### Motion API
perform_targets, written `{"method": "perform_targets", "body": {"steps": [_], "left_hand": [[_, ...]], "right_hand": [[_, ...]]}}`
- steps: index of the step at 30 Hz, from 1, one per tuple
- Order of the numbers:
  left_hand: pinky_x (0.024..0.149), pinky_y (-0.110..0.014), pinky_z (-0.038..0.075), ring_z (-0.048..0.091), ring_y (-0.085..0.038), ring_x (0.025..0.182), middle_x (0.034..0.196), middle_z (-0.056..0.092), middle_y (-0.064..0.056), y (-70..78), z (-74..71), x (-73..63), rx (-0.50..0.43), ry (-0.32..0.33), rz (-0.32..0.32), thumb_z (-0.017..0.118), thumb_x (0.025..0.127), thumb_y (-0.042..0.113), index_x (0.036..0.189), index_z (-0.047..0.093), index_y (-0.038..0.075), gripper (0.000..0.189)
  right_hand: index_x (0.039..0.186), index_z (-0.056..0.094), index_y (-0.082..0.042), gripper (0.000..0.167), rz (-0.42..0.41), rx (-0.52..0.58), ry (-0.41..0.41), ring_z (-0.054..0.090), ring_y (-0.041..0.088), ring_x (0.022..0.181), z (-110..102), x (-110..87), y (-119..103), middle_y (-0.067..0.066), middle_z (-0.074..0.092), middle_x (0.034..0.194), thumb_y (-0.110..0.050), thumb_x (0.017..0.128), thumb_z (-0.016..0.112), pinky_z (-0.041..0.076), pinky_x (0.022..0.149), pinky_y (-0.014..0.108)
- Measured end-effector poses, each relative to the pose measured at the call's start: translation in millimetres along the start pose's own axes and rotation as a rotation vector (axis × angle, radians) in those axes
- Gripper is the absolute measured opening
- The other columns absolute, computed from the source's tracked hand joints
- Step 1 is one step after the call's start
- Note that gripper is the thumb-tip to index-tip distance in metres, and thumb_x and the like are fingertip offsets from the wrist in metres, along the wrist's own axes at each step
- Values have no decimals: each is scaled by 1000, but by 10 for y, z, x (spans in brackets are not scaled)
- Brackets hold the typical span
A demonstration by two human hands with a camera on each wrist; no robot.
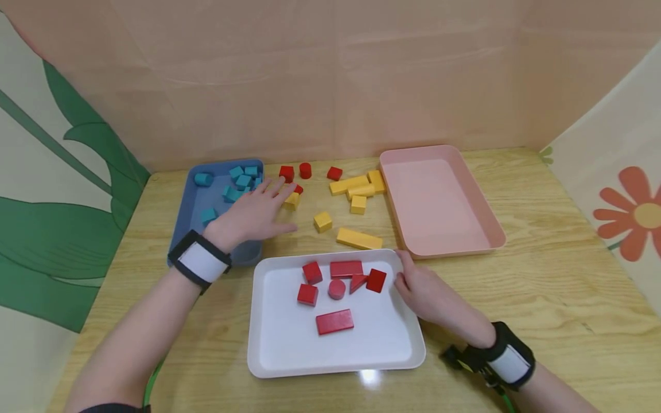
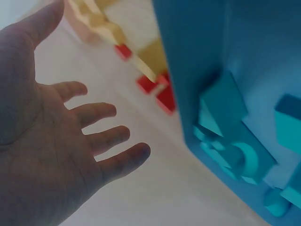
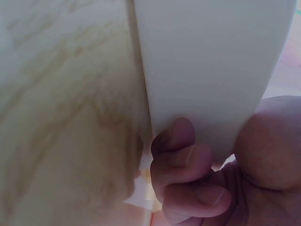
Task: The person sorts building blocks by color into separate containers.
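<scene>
Spread wide, the grip of the left hand (image 1: 251, 213) hangs over the right rim of the blue tray (image 1: 185, 213), pinching nothing. Just off those fingertips, toward the back, lie a red cube (image 1: 286, 172) and a mostly hidden red block (image 1: 298, 189), with a yellow cube (image 1: 292, 201) beside them; this hand is much nearer to them than the right one. The right hand (image 1: 427, 288) has its grip curled on the far right corner of the white tray (image 1: 289, 351), whose long axis runs left to right and which carries red blocks (image 1: 334, 322). The pink tray (image 1: 439, 201) sits behind on the wood-grained surface (image 1: 558, 281). A plain tan sheet (image 1: 330, 86) backs everything, with painted leaves (image 1: 31, 252) leftward and a red flower (image 1: 631, 226) rightward.
</scene>
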State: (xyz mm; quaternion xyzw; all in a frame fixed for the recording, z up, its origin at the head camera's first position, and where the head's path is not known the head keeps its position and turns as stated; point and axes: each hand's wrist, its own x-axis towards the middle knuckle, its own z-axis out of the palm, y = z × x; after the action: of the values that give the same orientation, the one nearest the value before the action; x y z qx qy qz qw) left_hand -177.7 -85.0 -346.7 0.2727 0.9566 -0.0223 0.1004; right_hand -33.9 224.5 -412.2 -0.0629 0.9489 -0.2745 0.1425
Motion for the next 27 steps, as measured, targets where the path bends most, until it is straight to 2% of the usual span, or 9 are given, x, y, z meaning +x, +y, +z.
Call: {"method": "perform_targets", "body": {"steps": [4, 9, 11, 15, 19, 21, 24, 27], "left_hand": [[97, -57, 21, 6, -35, 132, 147, 11, -11, -125, 19, 133, 0, -56, -49, 48, 75, 65, 144, 9, 18, 92], [97, -59, 19, 5, -36, 132, 147, 11, -12, -202, 39, 256, -22, -106, -95, 52, 76, 61, 144, 8, 16, 92], [97, -58, 19, 6, -36, 132, 147, 12, -12, -223, 46, 294, -34, -114, -109, 53, 76, 59, 144, 9, 15, 92], [99, -56, 18, 8, -35, 132, 146, 16, -13, -254, 54, 364, -58, -122, -121, 55, 78, 55, 143, 12, 11, 90], [101, -54, 16, 10, -34, 131, 144, 21, -14, -268, 64, 429, -33, -126, -120, 57, 79, 50, 142, 16, 6, 87], [101, -53, 16, 12, -35, 131, 142, 25, -15, -260, 81, 461, -10, -116, -107, 59, 80, 46, 141, 20, 4, 83], [99, -50, 24, 21, -36, 128, 135, 36, -17, -237, 138, 506, 30, -95, -76, 62, 81, 37, 135, 33, 1, 71], [91, -44, 37, 42, -33, 111, 118, 52, -16, -225, 198, 527, 58, -63, -53, 62, 82, 25, 120, 50, 1, 46]], "right_hand": [[132, 21, -4, 49, 16, 4, -10, 44, 14, 50, -4, 0, 3, 10, 54, 94, -17, 91, 44, 40, 42, 26], [132, 21, -4, 49, 23, 9, -7, 44, 15, 48, -2, -3, -3, 9, 54, 87, -17, 91, 44, 40, 41, 27], [132, 21, -4, 50, 22, 9, -5, 43, 15, 48, -2, -4, -6, 9, 54, 86, -17, 91, 44, 40, 41, 27], [132, 21, -4, 49, 20, 11, 2, 45, 14, 51, -3, -8, 0, 12, 54, 97, -17, 91, 45, 41, 42, 27], [131, 22, -4, 48, 8, 20, 3, 46, 13, 55, 0, -7, 6, 13, 53, 106, -16, 91, 45, 42, 43, 26], [131, 23, -4, 47, 0, 15, 10, 47, 13, 56, 4, -5, 8, 13, 53, 105, -16, 91, 44, 42, 44, 26], [131, 23, -4, 47, 0, 7, 14, 47, 13, 57, 8, -3, 9, 13, 54, 103, -17, 91, 44, 42, 44, 26], [130, 23, -4, 47, 5, 8, 12, 48, 13, 58, 2, -1, 7, 13, 54, 104, -17, 91, 44, 42, 44, 26]]}}
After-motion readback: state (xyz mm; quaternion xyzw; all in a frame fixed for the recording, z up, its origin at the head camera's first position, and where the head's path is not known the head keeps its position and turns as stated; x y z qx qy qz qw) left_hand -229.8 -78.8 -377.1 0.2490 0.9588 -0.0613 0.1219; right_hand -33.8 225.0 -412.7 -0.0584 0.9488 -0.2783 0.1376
